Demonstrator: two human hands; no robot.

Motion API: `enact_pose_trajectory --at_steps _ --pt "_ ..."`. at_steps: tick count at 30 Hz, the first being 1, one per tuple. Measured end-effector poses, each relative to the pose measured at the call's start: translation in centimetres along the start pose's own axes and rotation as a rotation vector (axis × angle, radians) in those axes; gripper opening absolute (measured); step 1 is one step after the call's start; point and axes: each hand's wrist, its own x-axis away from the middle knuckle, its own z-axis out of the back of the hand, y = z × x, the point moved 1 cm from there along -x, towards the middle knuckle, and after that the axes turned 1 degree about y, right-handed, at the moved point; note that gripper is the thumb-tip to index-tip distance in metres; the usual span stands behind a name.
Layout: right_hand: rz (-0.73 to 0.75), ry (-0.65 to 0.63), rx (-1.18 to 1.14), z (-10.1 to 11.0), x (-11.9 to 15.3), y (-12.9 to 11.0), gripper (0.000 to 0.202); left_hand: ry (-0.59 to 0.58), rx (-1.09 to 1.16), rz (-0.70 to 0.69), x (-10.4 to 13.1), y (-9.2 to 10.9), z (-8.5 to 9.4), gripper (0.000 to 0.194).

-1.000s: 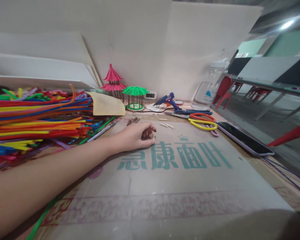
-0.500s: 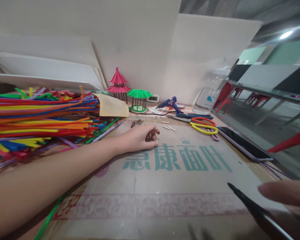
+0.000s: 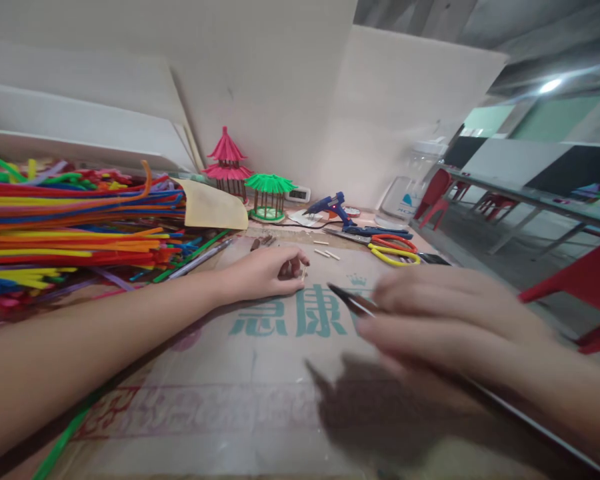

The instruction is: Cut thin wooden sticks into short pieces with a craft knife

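My left hand (image 3: pixel 275 272) rests on the printed sheet, fingers curled closed around a short pale wooden stick (image 3: pixel 304 272) held upright at the fingertips. From the right comes my right hand (image 3: pixel 445 320), somewhat blurred, gripping a long thin paintbrush (image 3: pixel 347 300) with a dark pointed tip. That tip is a short way right of my left fingertips, apart from the stick. Several similar pale sticks (image 3: pixel 327 254) lie just beyond my left hand. Behind its wrist are short brown sticks (image 3: pixel 264 242).
Bundles of coloured pipe cleaners (image 3: pixel 70 227) fill the left side. At the back stand a pink-roofed pagoda (image 3: pixel 226 160), a green-roofed pavilion (image 3: pixel 269 193), a blue glue gun (image 3: pixel 327 205) and a clear jug (image 3: pixel 405 190). Scissors (image 3: pixel 393 250) lie right; a phone (image 3: pixel 435 259) is mostly hidden.
My right hand has swept left and inward from the lower right edge, bringing the paintbrush near my left hand. The left hand keeps its grip on the stick. The view has shifted slightly.
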Motion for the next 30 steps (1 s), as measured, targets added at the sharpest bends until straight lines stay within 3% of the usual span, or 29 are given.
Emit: enact_pose_trajectory --at_steps 3,7,9,20,30 --pt "-0.088 0.044 -0.094 -2.6 -0.5 2.5 0.017 0.0 -0.001 -0.024 0.0 0.2 0.1 0.027" --pt "-0.499 0.112 -0.289 -6.2 1.4 5.4 0.019 -0.015 -0.028 -0.027 0.0 0.2 0.3 0.027" --pt "-0.606 0.102 -0.407 -6.9 2.1 5.8 0.018 -0.015 -0.047 -0.041 -0.1 0.0 0.3 0.029" --pt "-0.62 0.016 -0.466 -7.0 1.7 5.2 0.007 0.013 0.029 0.024 -0.2 -0.1 0.0 0.026" --pt "-0.604 -0.047 -0.355 -7.2 1.8 5.7 0.005 -0.015 0.095 0.063 -0.2 -0.4 0.1 0.024"
